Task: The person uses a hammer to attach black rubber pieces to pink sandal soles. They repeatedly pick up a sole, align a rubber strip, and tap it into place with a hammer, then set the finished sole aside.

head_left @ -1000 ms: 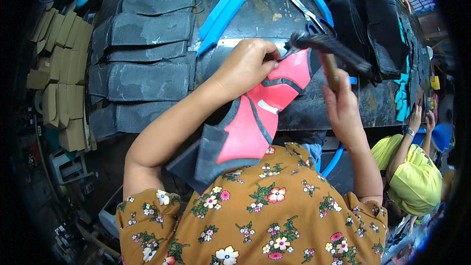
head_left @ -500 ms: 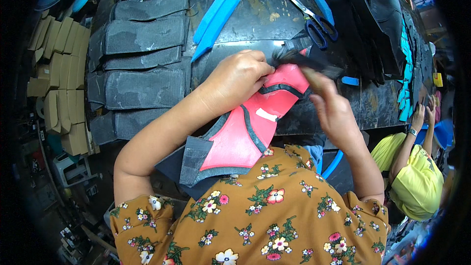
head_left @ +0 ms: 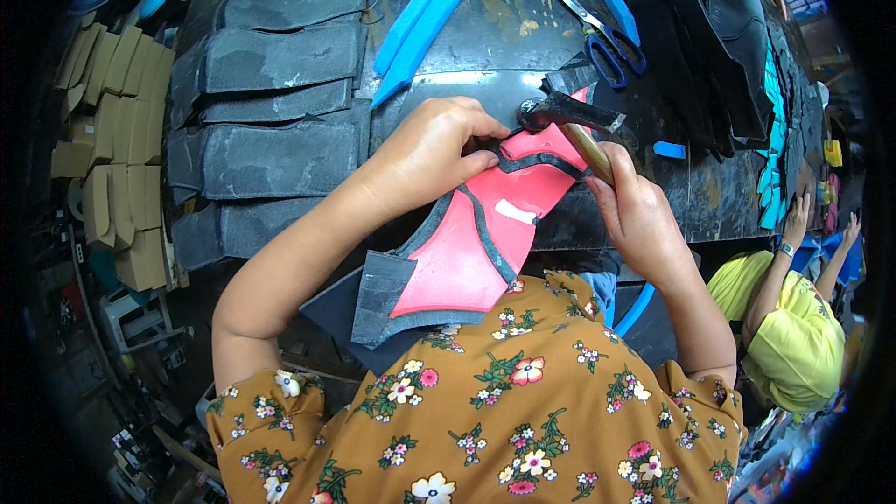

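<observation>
The right grip [head_left: 644,215] is closed around the wooden handle of a hammer [head_left: 571,112], whose dark head sits over the upper edge of a pink piece [head_left: 457,271] with black borders. The left grip [head_left: 434,149] has its thumb and fingers at that piece's left edge — whether they pinch it or only press, I can't tell, since the fingertips fold partly out of sight. The hammer's head covers part of the border, and whether it touches is unclear too. The piece slants from the surface [head_left: 523,14] down over its near edge, its lower end in front of the floral shirt [head_left: 523,411].

Half a second ago the hammer was a blur, with the right fingers close against the pink; now its head and handle show sharply. At right, the hands of a person in a yellow shirt [head_left: 798,345] have moved farther apart.

Beyond the hammer, the scissors [head_left: 602,37] lie near a blue strip, and a scuffed stretch of surface runs from them to two more blue strips [head_left: 415,33]. Dark padded pieces [head_left: 280,159] crowd the left side; a black stack [head_left: 719,56] bounds the right — its far reaches dim toward the lens rim.
</observation>
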A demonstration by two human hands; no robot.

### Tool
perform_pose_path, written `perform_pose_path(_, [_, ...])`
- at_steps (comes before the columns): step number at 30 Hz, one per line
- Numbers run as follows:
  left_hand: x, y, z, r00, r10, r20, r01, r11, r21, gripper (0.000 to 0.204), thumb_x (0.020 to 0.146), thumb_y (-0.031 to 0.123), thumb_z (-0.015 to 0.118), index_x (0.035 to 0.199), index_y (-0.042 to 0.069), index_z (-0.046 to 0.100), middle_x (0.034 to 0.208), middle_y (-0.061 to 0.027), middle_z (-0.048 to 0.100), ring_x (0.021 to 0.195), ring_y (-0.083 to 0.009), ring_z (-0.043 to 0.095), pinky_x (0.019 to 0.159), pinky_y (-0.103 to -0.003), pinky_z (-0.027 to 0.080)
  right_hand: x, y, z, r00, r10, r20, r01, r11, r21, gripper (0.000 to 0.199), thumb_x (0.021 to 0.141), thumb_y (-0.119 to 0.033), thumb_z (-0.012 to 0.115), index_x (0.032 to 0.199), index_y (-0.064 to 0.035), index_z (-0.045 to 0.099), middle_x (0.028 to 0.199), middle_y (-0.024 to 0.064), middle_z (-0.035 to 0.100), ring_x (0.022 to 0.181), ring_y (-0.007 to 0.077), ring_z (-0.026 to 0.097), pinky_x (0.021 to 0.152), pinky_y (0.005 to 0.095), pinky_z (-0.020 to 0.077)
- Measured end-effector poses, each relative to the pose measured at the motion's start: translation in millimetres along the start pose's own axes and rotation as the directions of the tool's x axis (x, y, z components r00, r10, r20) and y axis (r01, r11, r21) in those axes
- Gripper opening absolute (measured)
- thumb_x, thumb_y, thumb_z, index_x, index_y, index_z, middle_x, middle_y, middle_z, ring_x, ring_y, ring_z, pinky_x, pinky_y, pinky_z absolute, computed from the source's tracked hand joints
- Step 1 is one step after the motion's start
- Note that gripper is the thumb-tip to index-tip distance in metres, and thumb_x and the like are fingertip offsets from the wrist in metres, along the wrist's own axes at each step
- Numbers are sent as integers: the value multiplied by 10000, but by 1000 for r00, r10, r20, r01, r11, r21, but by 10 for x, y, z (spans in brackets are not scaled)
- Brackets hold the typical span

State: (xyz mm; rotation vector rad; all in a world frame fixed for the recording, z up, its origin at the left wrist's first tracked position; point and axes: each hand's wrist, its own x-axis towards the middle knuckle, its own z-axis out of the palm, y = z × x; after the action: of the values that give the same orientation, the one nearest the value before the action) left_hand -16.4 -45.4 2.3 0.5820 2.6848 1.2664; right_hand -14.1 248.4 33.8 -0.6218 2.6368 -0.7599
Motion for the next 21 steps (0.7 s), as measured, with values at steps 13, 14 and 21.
perform_pose_path(13, [-44, -21, 82, 985, 167, -52, -155, 970, 189, 217, 832, 79, 799, 1029, -7, 772, 939, -168, 700, 892, -368, 707, 824, -443, 573, -67, -128, 94, 948, -205, -242, 234, 968, 94, 395, 1036, -122, 641, 1384, -48, 469, 927, 287, 713, 901, 521, 693, 723, 566, 548])
perform_pose_path(14, [-51, -8, 83, 988, 144, -51, -132, 972, 193, 215, 830, 79, 800, 1023, -11, 770, 930, -169, 700, 888, -371, 706, 821, -444, 573, -73, -120, 108, 952, -219, -212, 239, 969, 70, 390, 1036, -123, 640, 1378, -49, 467, 918, 287, 710, 889, 522, 691, 715, 570, 544])
perform_pose_path(21, [-110, 11, -26, 982, -185, 23, 186, 979, -80, 247, 856, 54, 808, 1091, -19, 784, 937, -150, 742, 849, -261, 740, 772, -349, 579, -68, -47, 155, 1000, -14, 27, 15, 1000, -27, 351, 1069, -134, 589, 1389, -36, 483, 1068, 339, 687, 1039, 557, 641, 820, 578, 522])
